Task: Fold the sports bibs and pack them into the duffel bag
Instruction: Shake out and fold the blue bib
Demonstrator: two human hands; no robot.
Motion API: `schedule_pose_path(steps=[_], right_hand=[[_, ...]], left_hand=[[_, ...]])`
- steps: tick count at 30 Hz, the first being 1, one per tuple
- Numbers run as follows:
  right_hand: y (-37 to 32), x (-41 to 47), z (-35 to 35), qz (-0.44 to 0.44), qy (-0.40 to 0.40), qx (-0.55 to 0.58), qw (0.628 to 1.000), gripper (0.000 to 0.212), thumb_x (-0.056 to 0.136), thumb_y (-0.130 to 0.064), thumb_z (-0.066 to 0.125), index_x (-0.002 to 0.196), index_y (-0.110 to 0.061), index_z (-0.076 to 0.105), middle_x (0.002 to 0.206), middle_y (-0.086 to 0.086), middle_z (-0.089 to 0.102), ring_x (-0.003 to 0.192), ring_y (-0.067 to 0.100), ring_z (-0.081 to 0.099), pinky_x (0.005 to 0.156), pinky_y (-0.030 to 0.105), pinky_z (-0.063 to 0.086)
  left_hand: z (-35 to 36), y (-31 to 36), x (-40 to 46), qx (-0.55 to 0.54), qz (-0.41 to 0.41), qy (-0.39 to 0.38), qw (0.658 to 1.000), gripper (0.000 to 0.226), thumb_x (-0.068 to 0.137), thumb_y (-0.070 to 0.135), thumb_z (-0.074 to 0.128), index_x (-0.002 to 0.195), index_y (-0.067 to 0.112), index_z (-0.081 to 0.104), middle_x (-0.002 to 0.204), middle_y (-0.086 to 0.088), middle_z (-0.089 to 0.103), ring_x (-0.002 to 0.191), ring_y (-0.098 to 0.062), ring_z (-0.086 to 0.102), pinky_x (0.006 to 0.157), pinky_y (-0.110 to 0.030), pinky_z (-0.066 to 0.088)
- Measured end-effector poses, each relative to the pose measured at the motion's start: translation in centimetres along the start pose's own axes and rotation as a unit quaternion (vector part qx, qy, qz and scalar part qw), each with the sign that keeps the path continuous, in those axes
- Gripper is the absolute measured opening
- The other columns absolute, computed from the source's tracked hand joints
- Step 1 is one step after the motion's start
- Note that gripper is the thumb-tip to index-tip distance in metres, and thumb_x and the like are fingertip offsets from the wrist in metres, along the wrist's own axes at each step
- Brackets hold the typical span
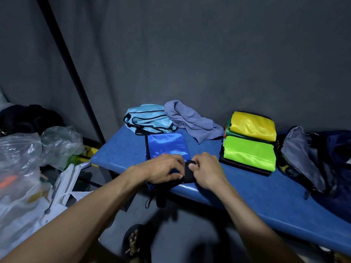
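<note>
I have the blue bib (168, 144) at the counter (247, 196) front edge, long axis running front to back; left hand (163, 170) and right hand (206, 170) both pinch its near black hem; duffel bag (326, 158) lies toward the right end, nearer my right hand.

Arms: both bare from hand to past elbow, no sleeves in view | left hand (163, 170): no rings, no watch or band at wrist | right hand (206, 170): same, bare wrist | foot (133, 242), below the hands: toes exposed, dark open sandal (127, 249), faint lettering on strap, unreadable
</note>
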State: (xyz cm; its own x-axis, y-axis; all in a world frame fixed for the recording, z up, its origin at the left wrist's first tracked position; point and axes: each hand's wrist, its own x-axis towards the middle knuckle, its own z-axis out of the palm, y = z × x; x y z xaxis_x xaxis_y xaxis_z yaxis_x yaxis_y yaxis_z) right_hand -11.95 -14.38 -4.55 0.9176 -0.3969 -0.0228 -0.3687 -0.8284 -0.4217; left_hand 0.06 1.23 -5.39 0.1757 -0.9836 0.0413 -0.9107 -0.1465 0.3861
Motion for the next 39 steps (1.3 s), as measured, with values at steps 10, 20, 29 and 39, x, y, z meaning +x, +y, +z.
schedule_pose_path(steps=[10, 20, 29, 39], right_hand=[[-0.8, 2.7, 0.3, 0.042, -0.058, 0.049, 0.996, 0.027, 0.073, -0.015, 0.077, 0.076, -0.025, 0.052, 0.085, -0.003, 0.066, 0.086, 0.024, 0.065, 0.071, 0.032, 0.051], [-0.6, 1.5, 1.1, -0.077, -0.035, 0.04, 0.996, 0.022, 0.081, -0.002, 0.06, 0.08, -0.024, 0.065, 0.082, -0.006, 0.061, 0.082, 0.02, 0.058, 0.07, 0.025, 0.04], [-1.0, 0.4, 1.6, -0.174, -0.008, -0.073, 0.982, 0.021, 0.089, -0.007, 0.053, 0.084, -0.022, 0.068, 0.098, -0.003, 0.058, 0.087, 0.029, 0.061, 0.073, 0.038, 0.048], [-1.7, -2.2, 1.5, -0.303, -0.027, -0.297, 0.905, 0.069, 0.094, -0.068, 0.015, 0.147, -0.033, 0.044, 0.12, 0.011, 0.056, 0.104, 0.035, 0.06, 0.089, 0.042, 0.045]], left_hand=[[0.6, -0.4, -0.3, -0.025, -0.021, 0.002, 0.999, 0.012, 0.096, 0.028, 0.066, 0.104, 0.028, 0.075, 0.102, 0.005, 0.053, 0.096, -0.012, 0.055, 0.092, -0.034, 0.046], [-2.0, -1.5, -6.5, -0.071, -0.287, 0.222, 0.929, 0.013, 0.096, 0.022, 0.065, 0.084, 0.021, 0.07, 0.09, 0.007, 0.07, 0.085, -0.013, 0.064, 0.085, -0.035, 0.052], [10.0, 4.2, -8.9, -0.688, -0.451, 0.195, 0.534, 0.027, 0.106, 0.026, 0.041, 0.115, 0.012, 0.063, 0.102, -0.01, 0.076, 0.086, -0.024, 0.073, 0.067, -0.031, 0.052], [10.9, 8.5, -7.9, -0.533, -0.39, 0.497, 0.563, 0.008, 0.098, 0.003, 0.061, 0.094, 0.01, 0.061, 0.069, -0.009, 0.063, 0.06, -0.022, 0.062, 0.057, -0.03, 0.057]])
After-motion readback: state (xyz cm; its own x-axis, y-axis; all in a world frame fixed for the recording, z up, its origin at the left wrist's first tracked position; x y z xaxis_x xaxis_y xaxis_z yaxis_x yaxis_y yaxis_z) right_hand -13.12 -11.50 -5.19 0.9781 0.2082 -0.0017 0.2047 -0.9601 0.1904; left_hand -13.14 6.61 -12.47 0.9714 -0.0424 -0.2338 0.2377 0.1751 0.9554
